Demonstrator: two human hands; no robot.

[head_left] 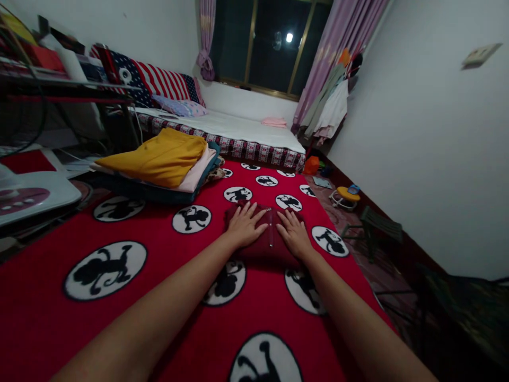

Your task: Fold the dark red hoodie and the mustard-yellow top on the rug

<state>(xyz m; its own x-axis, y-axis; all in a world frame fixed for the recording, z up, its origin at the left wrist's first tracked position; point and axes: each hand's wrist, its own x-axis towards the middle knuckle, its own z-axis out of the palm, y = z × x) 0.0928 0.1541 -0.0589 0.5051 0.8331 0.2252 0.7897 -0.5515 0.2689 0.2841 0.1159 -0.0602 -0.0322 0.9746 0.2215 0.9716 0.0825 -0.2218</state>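
A dark red folded garment (267, 245) with a zipper down its middle lies on a red blanket (167, 276) printed with black-and-white cartoon circles. My left hand (245, 224) lies flat on the garment's left half, fingers spread. My right hand (293, 232) rests flat on its right half, fingers stretched out. Neither hand holds anything. Both forearms reach in from the bottom of the view.
A stack of folded clothes (159, 162), yellow on top, sits at the blanket's far left. Beyond it stands a bed (238, 130) with a flag-print pillow, below a dark window. A shelf (59, 85) is at left. A small stool (371, 223) and toys are on the floor at right.
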